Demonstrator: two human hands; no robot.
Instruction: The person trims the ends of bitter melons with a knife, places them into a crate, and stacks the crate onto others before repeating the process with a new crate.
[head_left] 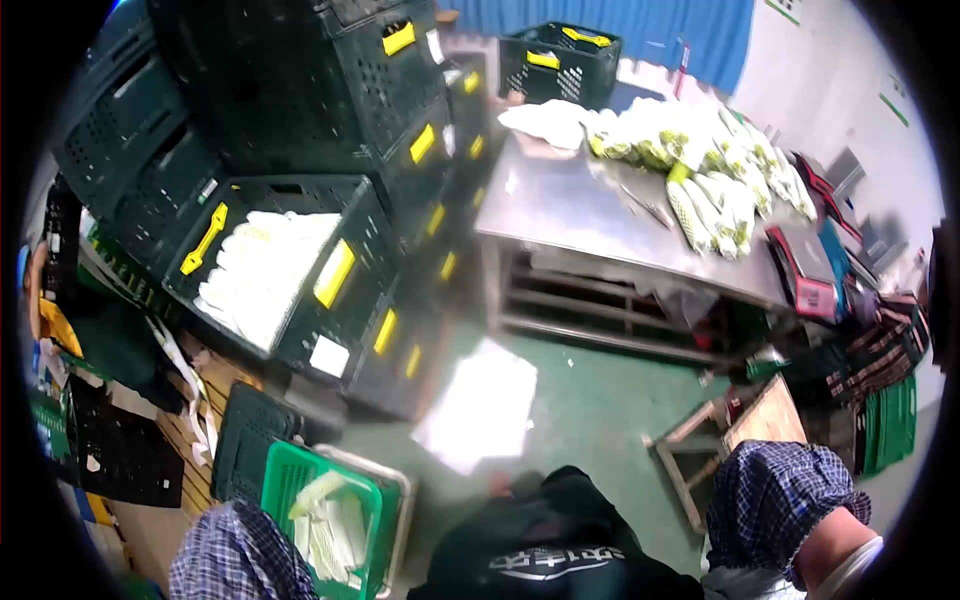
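Observation:
My left arm shows only as a checked sleeve (240, 555) at the bottom left, beside a green basket (278, 480). That hand is out of view. Inside the basket lie long pale green vegetables (335, 530). At the lower right, a second checked sleeve (780, 490) ends at my bare right wrist. Only the edge of my right hand (865, 575), in a white covering, shows at the frame's bottom; its fingers are hidden. A wooden stool (770, 415) stands near that arm.
A metal table (560, 205) holds a heap of long vegetables (710, 190), several in white netting. Dark crates (290, 90) are stacked at the left; an open one (370, 215) contains white-wrapped pieces (265, 265). A white sheet (485, 405) lies on the green floor (590, 410).

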